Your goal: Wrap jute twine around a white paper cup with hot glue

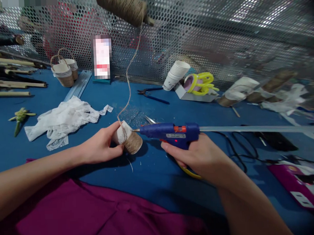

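My left hand [104, 144] is closed around a small paper cup [132, 142] that lies tilted on its side. Brown twine covers the cup's lower part, while the part near my fingers is bare white. From the cup a loose strand of twine [128, 80] runs up to a large twine spool [123, 8]. My right hand [197, 154] grips a blue hot glue gun [170, 130], its metal nozzle at the cup beside the edge of the wrapped twine. A long clear glue stick [251, 128] sticks out of the gun's back. Scissors with yellow handles [190, 173] lie partly under my right hand.
White lace [65, 118] is heaped at left, near twine-wrapped cups with handles [63, 75]. Pliers [153, 95], stacked paper cups [176, 74] and a box with yellow-rimmed rolls [199, 83] stand behind. Black cords [233, 148] and a purple power strip [292, 184] are at right.
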Motion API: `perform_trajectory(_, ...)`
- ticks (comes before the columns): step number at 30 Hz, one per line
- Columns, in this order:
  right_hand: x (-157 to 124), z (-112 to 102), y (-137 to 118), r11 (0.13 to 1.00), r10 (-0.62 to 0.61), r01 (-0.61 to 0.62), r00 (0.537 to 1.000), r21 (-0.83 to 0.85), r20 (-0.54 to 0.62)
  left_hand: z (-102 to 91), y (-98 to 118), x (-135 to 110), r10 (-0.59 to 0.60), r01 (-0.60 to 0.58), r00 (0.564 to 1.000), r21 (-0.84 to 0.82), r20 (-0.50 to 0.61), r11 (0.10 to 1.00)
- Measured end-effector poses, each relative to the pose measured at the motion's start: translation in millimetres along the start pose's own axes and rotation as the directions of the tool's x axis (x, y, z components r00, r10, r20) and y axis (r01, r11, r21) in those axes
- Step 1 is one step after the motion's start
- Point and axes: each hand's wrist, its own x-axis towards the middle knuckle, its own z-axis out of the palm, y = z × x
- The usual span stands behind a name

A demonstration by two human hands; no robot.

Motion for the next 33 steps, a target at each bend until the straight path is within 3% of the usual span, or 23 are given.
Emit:
perform_trajectory(8, 0.1, -0.7, 2.3, 0.999, -0.003, 0.003, 1.0, -0.034, 0.003, 0.1, 1.2, -0.1, -0.004, 0.004, 1.0, 0.007, -0.011, 1.0)
perform_trajectory(14, -0.4, -5.0, 1.0, 0.999, 0.003, 0.001, 0.996, -0.042, 0.092, 0.3, 1.3, 0.2, 0.011, -0.011, 1.0, -0.021, -0.003, 1.0)
perform_trajectory(18, 5.1, -8.7, 7.4, 0.986, -0.062, 0.04, 0.989, 0.16, 0.136, -0.3, 0.2, 0.4, -0.004, 0.004, 1.0, 0.018, -0.006, 1.0)
perform_trajectory(20, 10.4, -11.8, 13.8, 0.965, -0.052, 0.029, 0.995, 0.26, 0.082, -0.7, -0.2, 0.5, -0.001, 0.001, 1.0, 0.026, -0.013, 1.0)
perform_trajectory(23, 23.3, -18.4, 26.2, 0.962, 0.004, 0.021, 0.996, 0.272, -0.091, -1.1, -0.1, 0.9, 0.006, -0.006, 1.0, 0.018, -0.024, 1.0)
perform_trajectory(27, 48.6, -24.6, 40.7, 1.0, 0.015, -0.02, 0.941, -0.012, -0.337, -1.4, 0.5, 1.3, -0.003, 0.004, 1.0, 0.02, -0.025, 1.0)
perform_trajectory(29, 61.3, -24.7, 44.7, 0.987, 0.027, -0.084, 0.929, -0.138, -0.369, -1.4, 1.0, 1.4, -0.006, 0.007, 1.0, 0.025, -0.028, 1.0)
perform_trajectory(33, 80.7, -22.3, 49.9, 0.962, 0.061, -0.154, 0.927, -0.227, -0.371, -0.9, 1.7, 1.4, 0.006, -0.005, 1.0, 0.015, -0.029, 1.0)
